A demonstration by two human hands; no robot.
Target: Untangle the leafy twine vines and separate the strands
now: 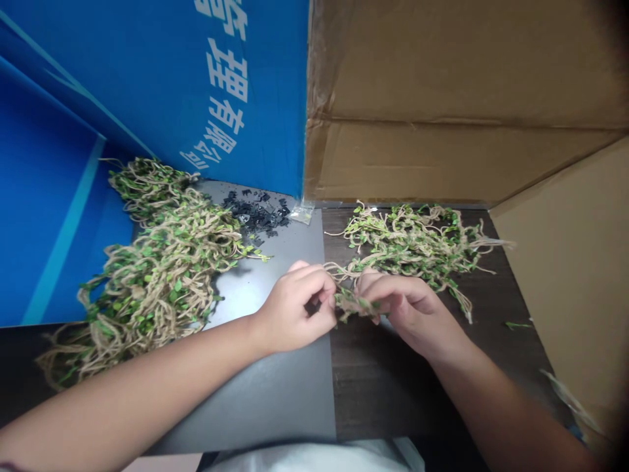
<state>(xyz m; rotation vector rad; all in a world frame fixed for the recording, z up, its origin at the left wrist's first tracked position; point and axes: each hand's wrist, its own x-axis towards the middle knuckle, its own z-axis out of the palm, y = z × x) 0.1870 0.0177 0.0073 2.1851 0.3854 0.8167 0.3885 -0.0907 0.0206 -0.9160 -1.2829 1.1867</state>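
Between my two hands stretches a short bundle of twine with small green leaves (pixel 356 303). My left hand (pixel 302 305) pinches its left end between thumb and forefinger. On the right end, the fingers of my right hand (pixel 405 305) are closed, partly hiding it. Just beyond my right hand lies a pile of leafy twine strands (pixel 407 236), tangled and loose. A larger heap of the same leafy twine (pixel 167 269) sits to the left, past my left forearm.
A blue panel with white characters (pixel 265 98) and a cardboard wall (pixel 417 157) close off the back. Dark flakes (pixel 258 213) and a small clear plastic bag (pixel 301 214) lie near the corner. The surface is part grey sheet (pixel 275 393), part dark wood (pixel 388 393).
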